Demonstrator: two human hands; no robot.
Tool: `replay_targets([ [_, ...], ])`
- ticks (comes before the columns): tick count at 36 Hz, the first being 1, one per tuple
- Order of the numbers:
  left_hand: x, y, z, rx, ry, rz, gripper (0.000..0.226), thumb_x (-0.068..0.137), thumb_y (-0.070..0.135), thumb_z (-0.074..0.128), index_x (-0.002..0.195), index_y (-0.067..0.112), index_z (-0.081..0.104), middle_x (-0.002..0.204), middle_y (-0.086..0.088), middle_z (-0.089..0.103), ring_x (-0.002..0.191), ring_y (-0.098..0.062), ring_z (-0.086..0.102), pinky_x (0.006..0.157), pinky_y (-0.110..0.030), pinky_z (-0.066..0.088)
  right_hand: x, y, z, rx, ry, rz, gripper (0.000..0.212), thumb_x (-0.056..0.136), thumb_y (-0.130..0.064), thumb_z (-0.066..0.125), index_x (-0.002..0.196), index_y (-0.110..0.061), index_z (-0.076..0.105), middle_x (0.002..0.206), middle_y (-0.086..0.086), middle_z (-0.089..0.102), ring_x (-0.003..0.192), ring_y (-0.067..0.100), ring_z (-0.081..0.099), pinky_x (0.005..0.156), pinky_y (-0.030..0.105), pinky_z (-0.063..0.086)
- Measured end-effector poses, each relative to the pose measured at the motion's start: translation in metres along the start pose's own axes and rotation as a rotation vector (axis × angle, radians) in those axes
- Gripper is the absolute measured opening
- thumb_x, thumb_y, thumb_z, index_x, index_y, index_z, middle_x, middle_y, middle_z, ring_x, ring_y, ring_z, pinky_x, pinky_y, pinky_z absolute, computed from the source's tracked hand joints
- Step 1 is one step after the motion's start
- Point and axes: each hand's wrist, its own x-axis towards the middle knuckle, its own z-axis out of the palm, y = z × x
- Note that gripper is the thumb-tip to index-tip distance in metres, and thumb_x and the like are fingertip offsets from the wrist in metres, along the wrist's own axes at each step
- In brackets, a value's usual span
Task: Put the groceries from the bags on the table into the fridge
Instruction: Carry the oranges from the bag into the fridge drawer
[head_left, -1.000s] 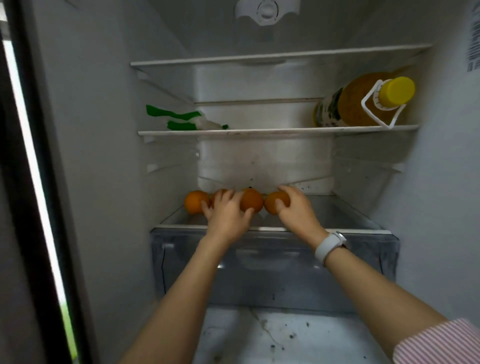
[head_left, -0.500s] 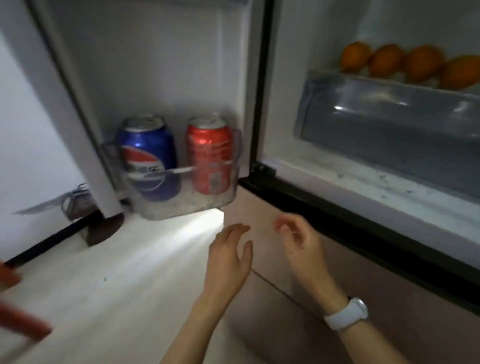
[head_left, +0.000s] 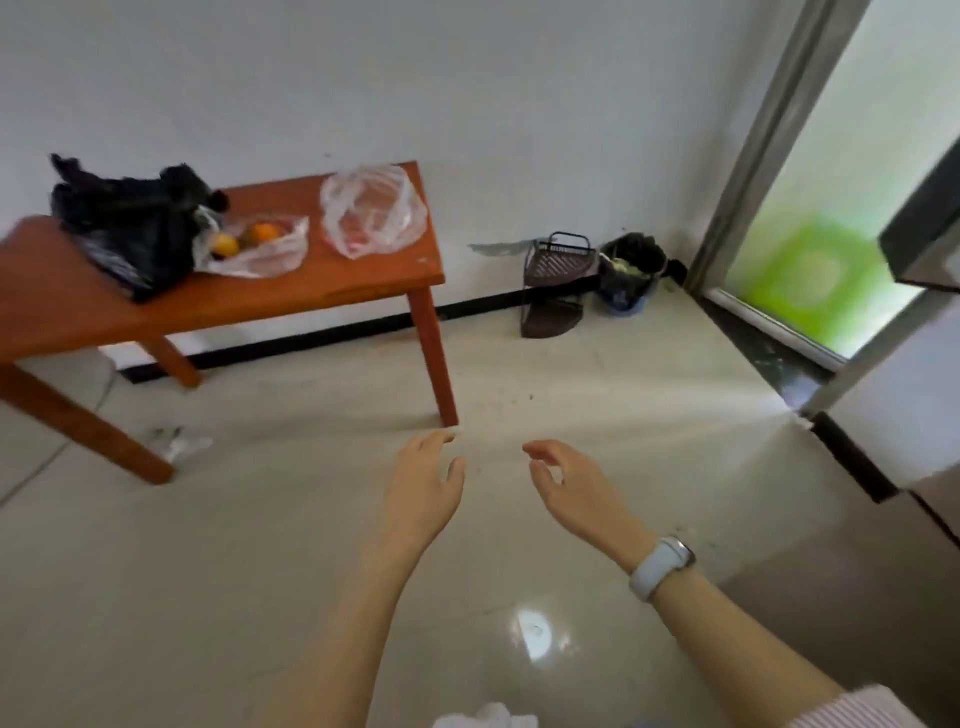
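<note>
Orange fruit (head_left: 262, 232) left in clear bag (head_left: 254, 249) on wooden table (head_left: 332, 291), beside black bag (head_left: 130, 228) and seemingly empty clear bag (head_left: 371, 210). Left hand (head_left: 423, 486), right hand (head_left: 574, 488): relaxed, holding nothing, well apart from table. Unfinished; fridge out of view.
</note>
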Motion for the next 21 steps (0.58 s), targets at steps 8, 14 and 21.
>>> replay_targets([
  [8,0.044,-0.099,-0.081,-0.021,0.11,-0.187,0.038,0.095,0.019,0.046,0.131,0.006,0.048,0.135,-0.011,0.049,0.126,-0.023,0.043,0.104,-0.028,0.028,0.103,-0.087,0.076,-0.043,-0.132,-0.17,0.03,0.095,-0.019,0.044,0.123,-0.012,0.054,0.125,0.002,0.058,0.117,0.016,0.052,0.095,0.018,0.033],
  [14,0.104,-0.161,-0.109,-0.075,0.152,-0.265,0.037,0.095,0.019,0.046,0.131,0.009,0.047,0.136,-0.008,0.046,0.126,-0.02,0.042,0.102,-0.024,0.028,0.195,-0.129,0.122,-0.037,-0.185,-0.249,0.029,0.094,-0.014,0.046,0.121,-0.01,0.056,0.123,0.003,0.059,0.114,0.016,0.054,0.088,0.01,0.032],
  [21,0.237,-0.23,-0.158,-0.052,0.249,-0.31,0.035,0.093,0.017,0.05,0.127,0.009,0.051,0.132,-0.009,0.051,0.124,-0.023,0.045,0.101,-0.028,0.032,0.346,-0.175,0.159,-0.002,-0.209,-0.27,0.03,0.094,-0.015,0.045,0.123,-0.012,0.053,0.123,0.004,0.058,0.114,0.019,0.054,0.094,0.024,0.04],
])
